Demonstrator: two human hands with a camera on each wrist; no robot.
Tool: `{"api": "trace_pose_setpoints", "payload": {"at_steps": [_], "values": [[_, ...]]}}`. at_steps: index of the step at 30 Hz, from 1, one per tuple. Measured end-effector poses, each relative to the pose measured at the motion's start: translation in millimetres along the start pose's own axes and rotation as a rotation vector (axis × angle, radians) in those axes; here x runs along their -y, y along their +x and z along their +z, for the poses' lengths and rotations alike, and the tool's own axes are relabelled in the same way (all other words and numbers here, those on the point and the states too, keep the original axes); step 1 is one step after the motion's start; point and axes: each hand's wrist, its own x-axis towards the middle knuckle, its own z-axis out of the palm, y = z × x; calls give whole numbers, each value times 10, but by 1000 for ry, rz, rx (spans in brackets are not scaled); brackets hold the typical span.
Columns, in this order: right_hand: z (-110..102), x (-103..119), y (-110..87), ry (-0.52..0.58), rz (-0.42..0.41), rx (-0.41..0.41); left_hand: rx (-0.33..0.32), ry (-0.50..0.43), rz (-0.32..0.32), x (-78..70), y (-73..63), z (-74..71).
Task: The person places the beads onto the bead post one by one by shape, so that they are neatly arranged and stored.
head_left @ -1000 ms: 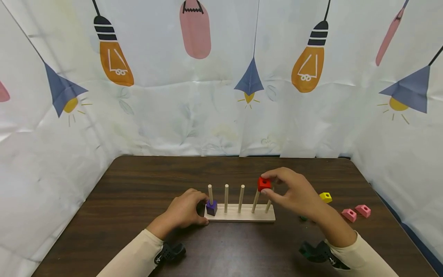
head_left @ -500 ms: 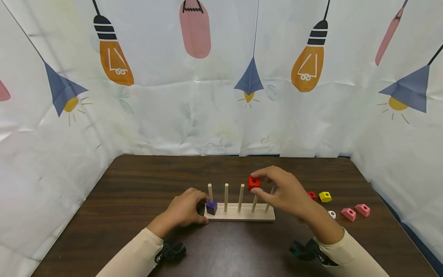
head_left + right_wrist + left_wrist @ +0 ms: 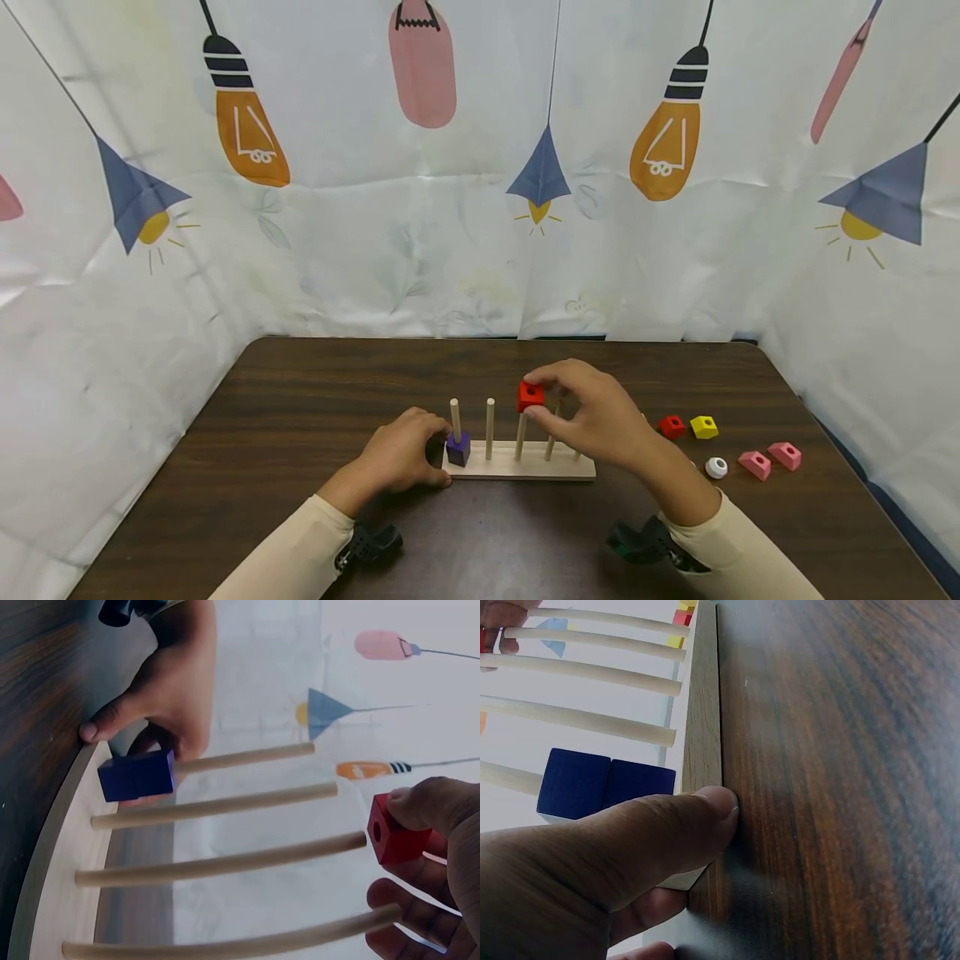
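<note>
Right hand (image 3: 592,417) pinching a red block (image 3: 530,396) atop the third peg (image 3: 521,437). Left hand (image 3: 405,454) gripping the peg board (image 3: 517,472) beside a purple block (image 3: 458,448). Loose blocks (image 3: 705,427) lying right.

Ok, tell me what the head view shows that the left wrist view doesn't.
Only the head view shows the loose blocks on the table: a small red block, a yellow block, a white ring and two pink blocks. It also shows the right hand pinching a red cube at the top of the third peg from the left.

Only the left wrist view shows, close up, the left thumb pressed against the edge of the peg board.

Both show the purple cube on the first peg, the pegs and the dark wood.
</note>
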Motion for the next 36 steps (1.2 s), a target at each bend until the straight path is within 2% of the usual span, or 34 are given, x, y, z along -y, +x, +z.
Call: {"api": "trace_pose_setpoints", "payload": {"at_steps": [9, 23, 36], "values": [[92, 81, 66, -44, 32, -12, 4, 2, -3, 4, -1, 1], [274, 180, 183, 45, 71, -10, 1, 3, -2, 8, 6, 1], [410, 305, 311, -33, 114, -4, 12, -6, -2, 16, 8, 1]]}}
